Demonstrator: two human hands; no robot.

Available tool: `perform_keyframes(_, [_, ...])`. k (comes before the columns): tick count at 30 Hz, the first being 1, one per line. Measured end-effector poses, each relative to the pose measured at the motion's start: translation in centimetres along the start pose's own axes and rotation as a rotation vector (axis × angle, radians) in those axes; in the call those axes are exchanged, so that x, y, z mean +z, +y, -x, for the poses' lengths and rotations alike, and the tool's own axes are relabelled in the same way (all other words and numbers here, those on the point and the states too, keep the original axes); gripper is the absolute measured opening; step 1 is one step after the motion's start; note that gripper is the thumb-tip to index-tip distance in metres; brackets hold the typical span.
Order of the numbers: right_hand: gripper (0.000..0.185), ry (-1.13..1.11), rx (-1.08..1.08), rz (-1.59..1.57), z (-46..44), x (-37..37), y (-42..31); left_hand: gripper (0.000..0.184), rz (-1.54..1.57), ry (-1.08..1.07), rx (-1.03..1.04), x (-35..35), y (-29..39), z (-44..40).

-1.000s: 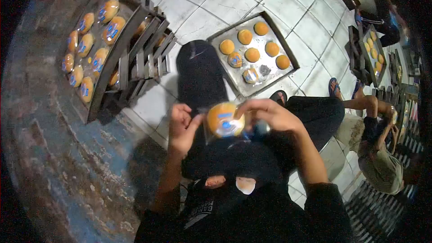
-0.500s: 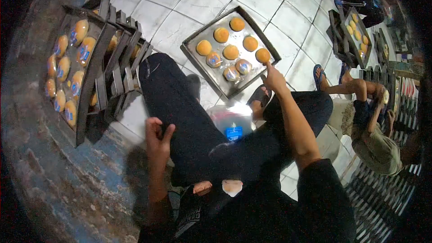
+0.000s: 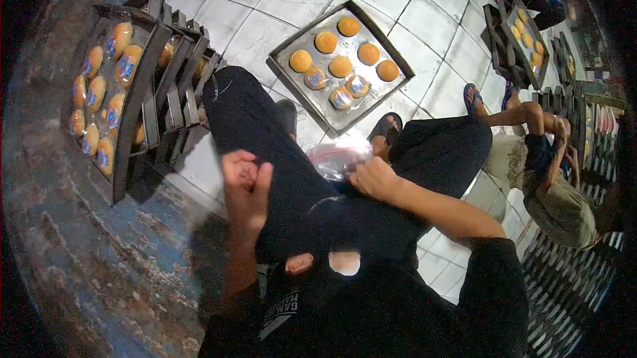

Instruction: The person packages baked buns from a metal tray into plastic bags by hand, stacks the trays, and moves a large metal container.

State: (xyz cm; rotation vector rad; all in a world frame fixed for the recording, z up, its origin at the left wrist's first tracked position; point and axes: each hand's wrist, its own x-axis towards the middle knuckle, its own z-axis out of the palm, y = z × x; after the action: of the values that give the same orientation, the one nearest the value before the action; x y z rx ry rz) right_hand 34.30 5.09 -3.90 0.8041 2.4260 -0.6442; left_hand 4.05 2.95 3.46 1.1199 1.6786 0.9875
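Right hand (image 3: 371,177) at the clear bags (image 3: 330,161) between the knees; left hand (image 3: 245,182) half open, fingers curled.
Blue labels on the wrapped buns (image 3: 341,98) in the floor tray (image 3: 375,94) are too small to read; the shirt's (image 3: 398,311) white lettering is only partly legible. Whether the right hand pinches a bag, I cannot tell.

Six round, golden bare buns (image 3: 340,67) are sitting in the metal tray (image 3: 373,91), three lining its upper-left edge. Three wrapped buns (image 3: 357,86) with blue labels are lying nearer its bottom corner, two close together. Clear plastic packaging (image 3: 329,159) is glinting below that corner.
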Motion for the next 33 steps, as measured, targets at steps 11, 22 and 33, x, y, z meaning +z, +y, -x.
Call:
perform_keyframes(11, [0.025, 0.63, -0.049, -1.246, 7.2, -14.2, 5.3, 0.064, 0.883, -0.462, -0.517, 7.0, 2.3, 0.0])
perform_keyframes(22, [0.036, 0.719, 0.11, -1.591, -2.9, -11.2, 19.3, 0.02, 0.052, -0.144, -0.253, 4.8, 3.5, -8.5])
perform_keyframes(33, [0.077, 0.574, 1.19, -1.198, -18.0, 22.3, 47.3, 0.02, -0.132, 0.012, -0.257, 4.4, 4.6, -12.9])
